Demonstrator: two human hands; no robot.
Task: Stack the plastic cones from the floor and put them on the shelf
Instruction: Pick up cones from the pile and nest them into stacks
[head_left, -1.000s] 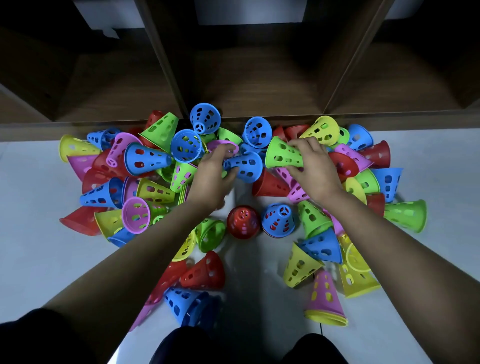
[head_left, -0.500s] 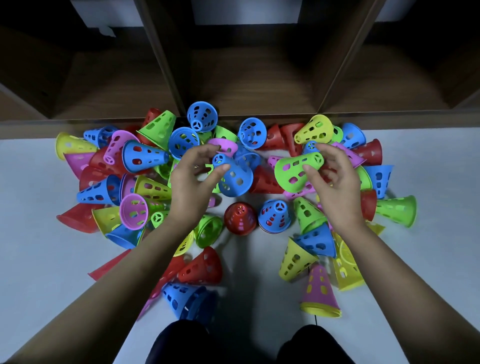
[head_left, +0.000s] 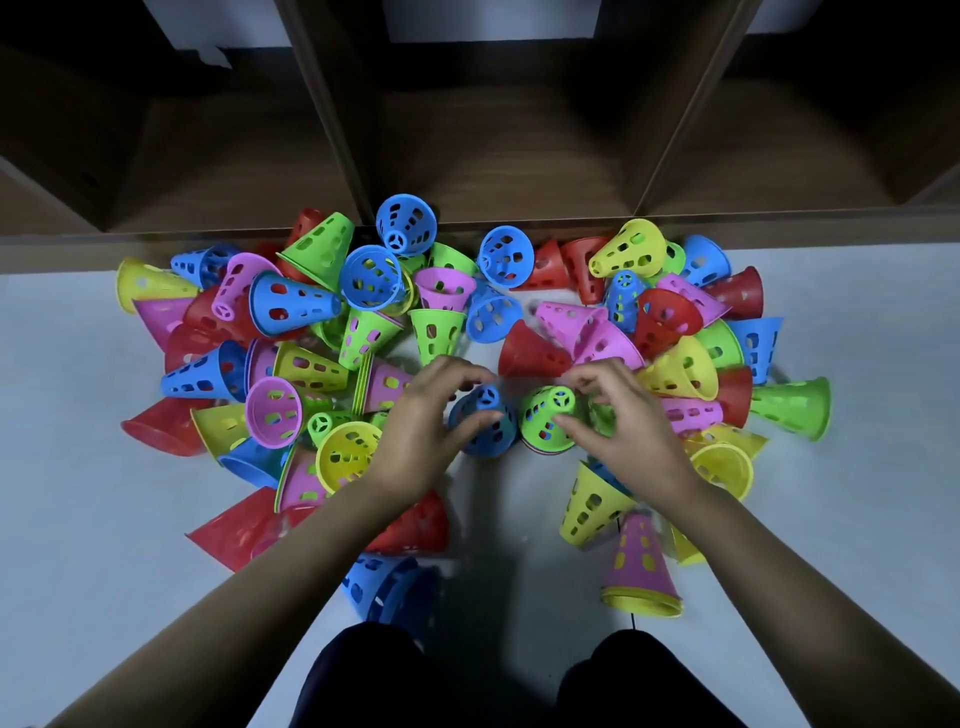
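Many perforated plastic cones in blue, green, yellow, pink and red lie scattered on the pale floor (head_left: 78, 519) in front of a low wooden shelf (head_left: 519, 156). In the middle of the pile, my left hand (head_left: 426, 431) grips a blue cone (head_left: 488, 426) that stands tip up. Right beside it, my right hand (head_left: 623, 431) grips a green cone (head_left: 545, 423), also tip up, with another cone's rim showing under its base. The two held cones stand almost touching. What lies under the blue cone is hidden.
The shelf has open compartments split by dark upright dividers (head_left: 332, 114). A pink cone nested on yellow ones (head_left: 641, 566) stands upright near my right forearm. My knees (head_left: 363, 675) are at the bottom edge. Bare floor lies to the far left and right.
Both hands lifted a cone from the back of the pile, the left a blue one and the right a green one, brought them toward me and lowered them over the upright red and blue cones.
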